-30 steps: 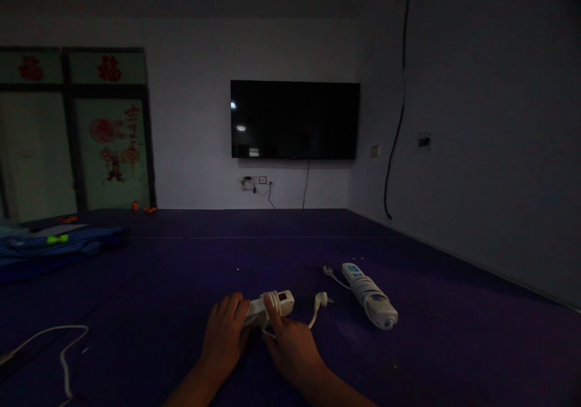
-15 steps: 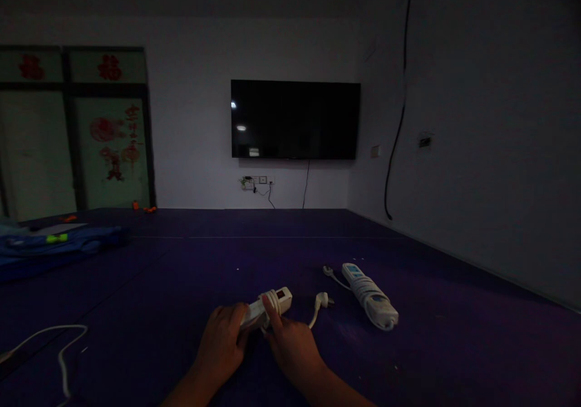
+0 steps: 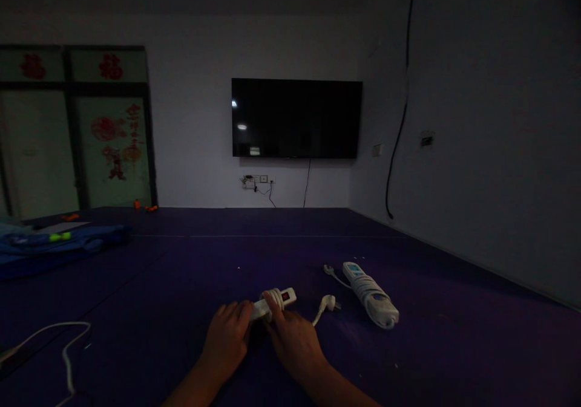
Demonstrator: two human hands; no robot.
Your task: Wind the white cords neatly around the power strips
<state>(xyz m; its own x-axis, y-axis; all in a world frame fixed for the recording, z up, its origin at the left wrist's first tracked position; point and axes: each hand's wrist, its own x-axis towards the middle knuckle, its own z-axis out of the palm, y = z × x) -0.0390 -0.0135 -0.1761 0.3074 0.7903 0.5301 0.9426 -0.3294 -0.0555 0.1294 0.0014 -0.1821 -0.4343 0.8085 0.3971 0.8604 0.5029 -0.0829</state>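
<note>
A white power strip [image 3: 289,296] with a dark red switch at its far end is held between both hands, just above or on the purple surface. My left hand [image 3: 227,337] is closed round its near end. My right hand [image 3: 295,343] grips the middle, the thumb pressing on the white cord [image 3: 274,297] wound round the strip. From under the right hand the cord's loose end runs out to a white plug [image 3: 328,303]. To the right lies a second power strip [image 3: 371,296], its own cord wrapped round it and its plug [image 3: 328,270] beside it.
Another white cable [image 3: 68,358] curves across the purple surface [image 3: 181,274] at the lower left. Folded blue cloth [image 3: 86,237] lies at the far left, with small orange things [image 3: 151,208] near the door. A television [image 3: 297,118] hangs on the wall; a black cable [image 3: 399,135] dangles at right.
The held power strip has shifted slightly to the right and turned a little, so its switch end shows more plainly. Its plug has moved slightly right. Both hands keep their hold.
</note>
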